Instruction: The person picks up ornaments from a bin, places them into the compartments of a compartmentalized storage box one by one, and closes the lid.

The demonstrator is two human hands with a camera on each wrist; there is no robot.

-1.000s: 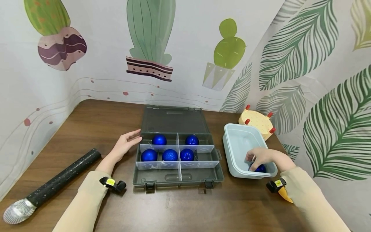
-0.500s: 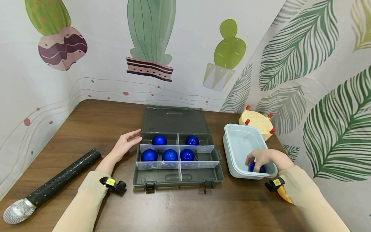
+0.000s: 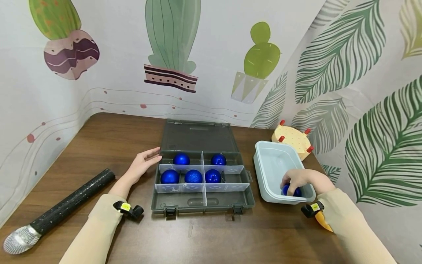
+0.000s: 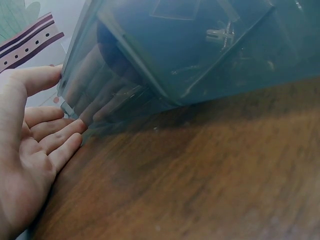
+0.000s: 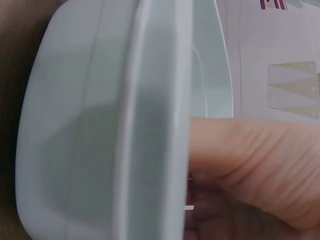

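Observation:
My left hand [image 3: 140, 165] rests with extended fingers against the left side of an opened grey see-through divider box [image 3: 227, 200]; in the left wrist view its fingertips [image 4: 75, 140] touch the box wall. Blue Christmas baubles sit in the back and middle rows: a matte bauble [image 3: 181, 158] and a shiny one [image 3: 218, 159] behind, a glittery one [image 3: 193, 176] between two others in the middle. Inside a pale blue plastic tub [image 3: 258, 176], my right hand [image 3: 296, 179] curls its fingers and thumb round a blue bauble [image 3: 290, 190]. The tub's wall hides that bauble in the right wrist view.
A black microphone [image 3: 72, 200] with a silver head lies at the left. Behind the tub is a yellow piece [image 3: 291, 137] with red-tipped legs. An orange-yellow object [image 3: 324, 222] shows partly under the right sleeve. A patterned cloth [image 3: 211, 91] hangs behind the table.
My right hand has shifted slightly within the tub, and more of the bauble shows between its fingers and thumb. The left hand and the box stay where they were.

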